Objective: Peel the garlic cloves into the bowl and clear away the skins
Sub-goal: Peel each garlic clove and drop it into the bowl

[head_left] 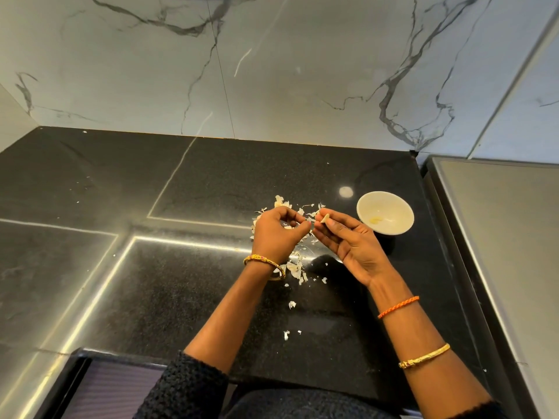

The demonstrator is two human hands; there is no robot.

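Observation:
A small pale garlic clove (325, 219) is pinched between the thumb and fingers of my right hand (348, 241), above the black counter. My left hand (276, 234) is curled just left of it, its fingertips meeting the clove's left end; what they grip is too small to tell. Papery garlic skins (295, 269) lie scattered under and around both hands, with more (282, 202) behind them. A white bowl (384, 212) stands to the right of my right hand, with a little pale garlic (376, 220) at its bottom.
The black stone counter (211, 182) runs back to a marbled wall (272, 71). A raised grey surface (502, 225) borders the counter on the right. Stray skin flakes (286, 334) lie near the front edge, between my forearms.

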